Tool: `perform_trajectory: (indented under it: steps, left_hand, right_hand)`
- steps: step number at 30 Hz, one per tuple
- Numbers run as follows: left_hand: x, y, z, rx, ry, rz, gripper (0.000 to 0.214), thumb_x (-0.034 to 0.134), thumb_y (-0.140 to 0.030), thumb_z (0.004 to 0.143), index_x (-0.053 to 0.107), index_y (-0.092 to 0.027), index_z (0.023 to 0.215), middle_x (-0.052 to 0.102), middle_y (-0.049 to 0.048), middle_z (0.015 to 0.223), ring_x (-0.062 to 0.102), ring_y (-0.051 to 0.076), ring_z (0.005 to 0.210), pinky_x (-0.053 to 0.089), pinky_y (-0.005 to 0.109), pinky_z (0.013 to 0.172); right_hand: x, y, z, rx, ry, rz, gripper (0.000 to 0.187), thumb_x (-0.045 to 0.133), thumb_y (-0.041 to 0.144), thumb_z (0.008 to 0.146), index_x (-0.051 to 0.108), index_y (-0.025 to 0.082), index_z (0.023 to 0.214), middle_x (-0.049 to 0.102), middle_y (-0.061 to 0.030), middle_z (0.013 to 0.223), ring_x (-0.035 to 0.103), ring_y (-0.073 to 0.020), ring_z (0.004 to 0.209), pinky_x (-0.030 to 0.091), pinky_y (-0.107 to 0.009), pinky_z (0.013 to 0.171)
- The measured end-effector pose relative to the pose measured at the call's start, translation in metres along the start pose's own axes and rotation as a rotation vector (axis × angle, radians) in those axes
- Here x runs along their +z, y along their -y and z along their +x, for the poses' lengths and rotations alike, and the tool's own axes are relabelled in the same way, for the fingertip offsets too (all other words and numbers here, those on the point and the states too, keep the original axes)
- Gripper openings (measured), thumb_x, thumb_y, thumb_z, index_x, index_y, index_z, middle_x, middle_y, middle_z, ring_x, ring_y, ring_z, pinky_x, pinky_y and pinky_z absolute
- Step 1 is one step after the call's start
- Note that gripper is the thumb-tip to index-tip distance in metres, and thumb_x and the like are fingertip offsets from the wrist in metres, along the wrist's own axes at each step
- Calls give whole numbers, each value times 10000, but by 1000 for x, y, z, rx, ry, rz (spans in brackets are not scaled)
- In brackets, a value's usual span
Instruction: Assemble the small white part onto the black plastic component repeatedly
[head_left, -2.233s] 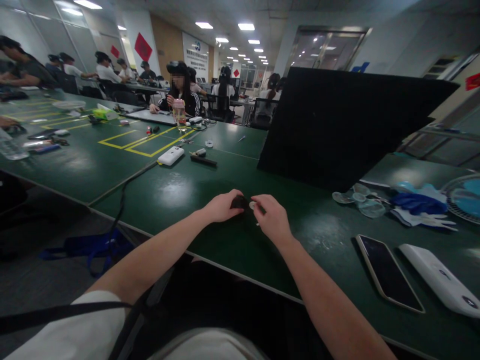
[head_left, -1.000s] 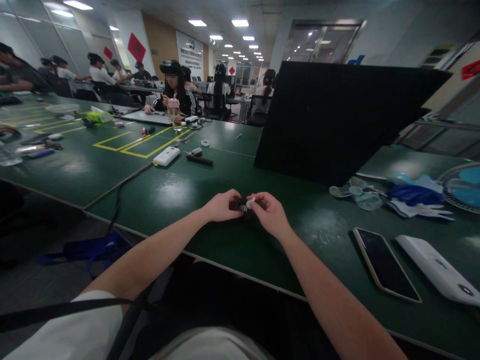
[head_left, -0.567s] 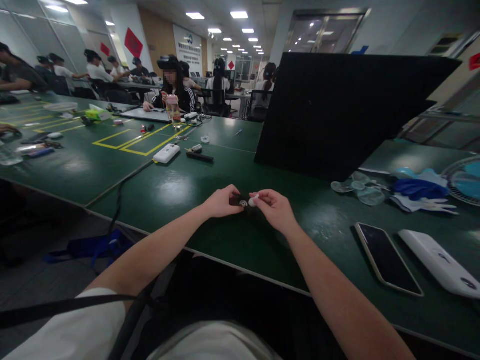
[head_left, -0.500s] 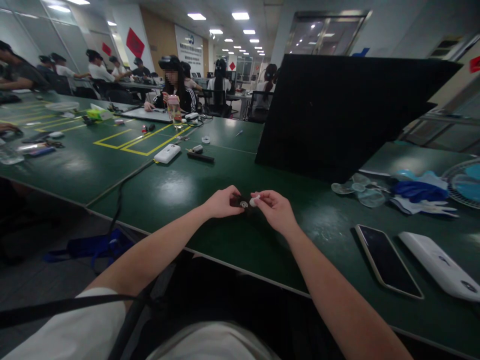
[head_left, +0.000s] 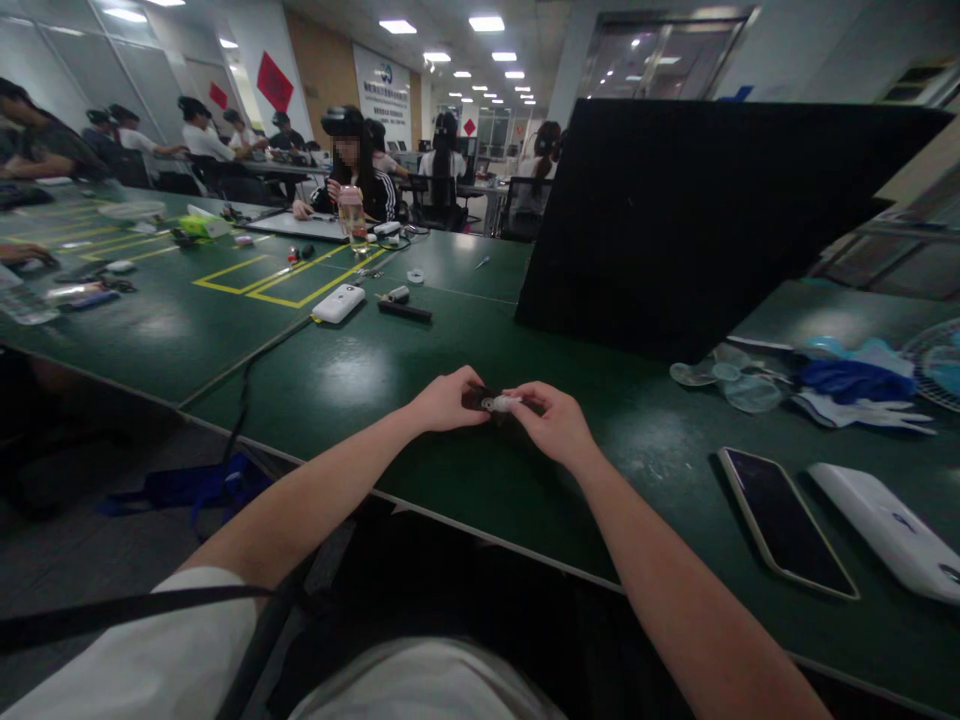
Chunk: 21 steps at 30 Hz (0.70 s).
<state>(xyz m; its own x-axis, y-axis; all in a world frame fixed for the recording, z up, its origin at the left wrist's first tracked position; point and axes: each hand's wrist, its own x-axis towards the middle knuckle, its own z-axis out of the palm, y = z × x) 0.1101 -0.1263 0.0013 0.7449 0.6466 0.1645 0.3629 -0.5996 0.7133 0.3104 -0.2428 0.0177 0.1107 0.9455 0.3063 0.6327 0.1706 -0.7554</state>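
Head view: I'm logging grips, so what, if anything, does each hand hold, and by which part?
Left hand: a small dark piece, gripped across its sides. Right hand: a small white piece, pinched; exactly where is too small to tell.

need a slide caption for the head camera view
Left hand holding a dark part, right hand a small white piece, close together over a green table.

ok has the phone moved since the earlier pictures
No, not visibly: against the table edge, the phone lies in the same spot, left of the white device; only the view shifted.
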Motion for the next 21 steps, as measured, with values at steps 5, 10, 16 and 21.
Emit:
perform_trajectory:
  steps: [5,10,16,21]
  left_hand:
    - [1,-1,-1,18,1,5,441,769,-397,716,525,-221,1040,727,16,891,695,190,767,504,319,682]
    - [3,-5,-2,39,-25,37,446,768,-417,715,534,-227,1045,715,25,919,688,198,796,511,330,694]
    - [3,-10,-4,47,-23,67,429,751,-408,729,554,-221,1061,696,25,911,666,189,764,507,326,675]
    - [3,-10,-4,74,-42,86,431,742,-414,735,550,-222,1070,685,16,895,655,184,754,499,321,670]
  right_hand:
    - [-5,5,-2,-56,-48,-275,181,605,362,914,728,242,972,730,-41,942,644,-206,812,490,-351,706]
    - [-8,17,-7,-163,-81,-430,200,547,318,949,715,232,1017,705,-51,870,604,-205,793,446,-330,671]
    - [-11,25,-10,-179,-51,-464,212,520,319,969,704,218,995,698,-46,866,598,-182,766,420,-301,645]
    - [-15,28,-11,-150,-8,-501,206,518,310,961,698,211,953,680,-35,824,583,-164,715,397,-296,627]
